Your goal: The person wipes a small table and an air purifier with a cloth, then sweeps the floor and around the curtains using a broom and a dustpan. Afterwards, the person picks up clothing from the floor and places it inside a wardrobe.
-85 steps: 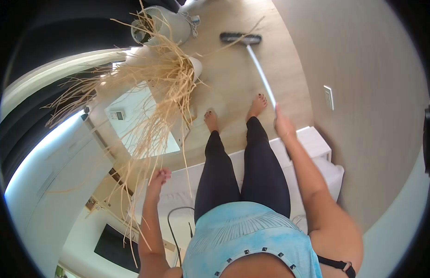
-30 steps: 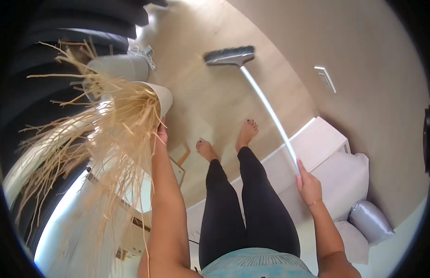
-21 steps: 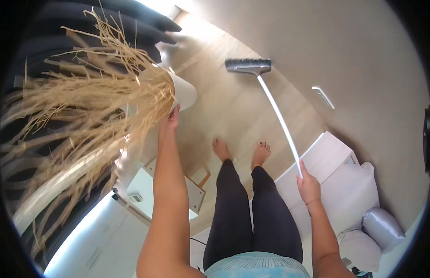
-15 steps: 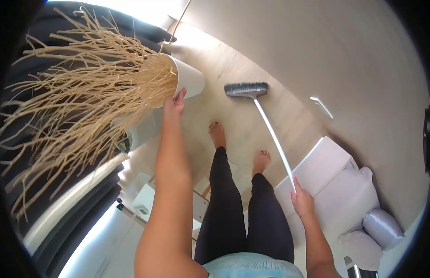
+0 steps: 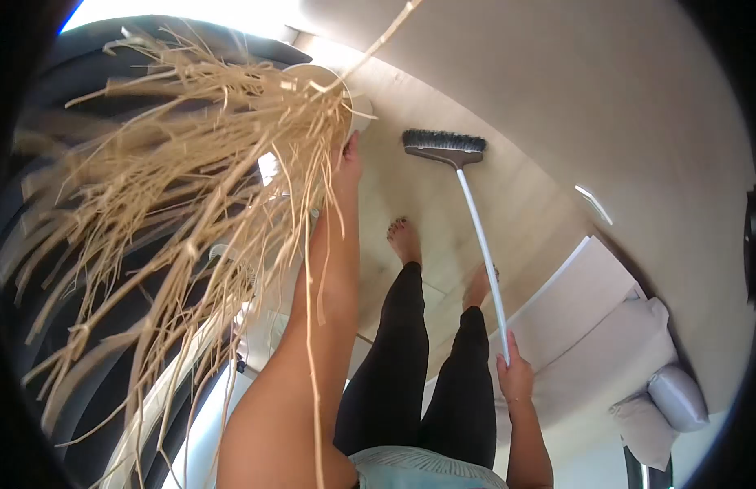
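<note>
My left hand, at the end of an outstretched arm, is closed on the rim side of a white pot. Long dry branches fan out of the pot to the left and cover part of my forearm. The pot leans toward the left. My right hand is wrapped round the white pole of a broom. The broom's head, grey with dark bristles, rests on the wooden floor ahead of my feet.
Dark curtains hang at the left behind the branches. A wall with a socket plate rises on the right. Below it stand a pale bench or sofa and a shiny grey cushion. My bare feet are on the floor.
My left hand, empty at first, has taken hold of the pot and moved it forward and right, past the white fan-like appliance. The broom has shifted with my right hand, and the view has turned.
</note>
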{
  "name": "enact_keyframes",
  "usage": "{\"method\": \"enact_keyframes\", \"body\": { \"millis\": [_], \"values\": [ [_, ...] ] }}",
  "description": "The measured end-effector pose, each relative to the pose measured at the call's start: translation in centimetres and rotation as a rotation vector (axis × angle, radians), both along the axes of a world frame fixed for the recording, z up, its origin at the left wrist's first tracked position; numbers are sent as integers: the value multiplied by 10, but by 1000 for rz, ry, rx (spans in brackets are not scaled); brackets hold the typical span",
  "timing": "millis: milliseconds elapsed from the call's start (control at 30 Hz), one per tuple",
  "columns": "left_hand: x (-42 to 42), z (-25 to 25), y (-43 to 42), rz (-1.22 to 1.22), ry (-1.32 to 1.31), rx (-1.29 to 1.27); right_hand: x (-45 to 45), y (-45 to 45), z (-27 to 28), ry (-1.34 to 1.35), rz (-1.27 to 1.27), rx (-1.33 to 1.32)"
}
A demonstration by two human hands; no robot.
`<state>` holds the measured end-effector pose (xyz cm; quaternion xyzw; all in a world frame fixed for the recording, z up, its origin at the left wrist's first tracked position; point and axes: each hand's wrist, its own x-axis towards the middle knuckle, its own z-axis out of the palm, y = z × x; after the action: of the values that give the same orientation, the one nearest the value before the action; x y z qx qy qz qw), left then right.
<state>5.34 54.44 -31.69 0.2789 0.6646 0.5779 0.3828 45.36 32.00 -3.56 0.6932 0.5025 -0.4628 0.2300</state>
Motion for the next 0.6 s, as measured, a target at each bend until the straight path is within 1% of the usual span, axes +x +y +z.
{"method": "enact_keyframes", "body": {
  "millis": [33,100,167,200,267,300,333,367,467,533,600],
  "values": [
    [15,1,-10,2,231,-110,2,2,-2,16,-18,15],
    [34,3,-25,745,-1012,-22,4,10,-9,7,-17,-2],
    [59,-11,-67,-19,260,-97,7,14,-19,24,2,-18],
    [68,-35,-91,-5,282,-100,13,15,-26,25,7,-1],
    [73,-96,-134,618,-1183,150,23,20,-36,39,12,17],
    [80,-83,-133,644,-1166,78,27,23,-39,48,14,27],
    [88,-70,-131,634,-1089,-19,30,24,-39,48,16,35],
    [93,-61,-130,627,-1064,-63,31,26,-39,62,21,42],
    [89,-19,-127,626,-1058,-89,24,26,-28,61,25,80],
    [86,-3,-127,635,-1050,-90,37,27,-31,96,96,158],
    [81,10,-124,653,-1043,-89,50,36,-28,85,98,104]
  ]
}}
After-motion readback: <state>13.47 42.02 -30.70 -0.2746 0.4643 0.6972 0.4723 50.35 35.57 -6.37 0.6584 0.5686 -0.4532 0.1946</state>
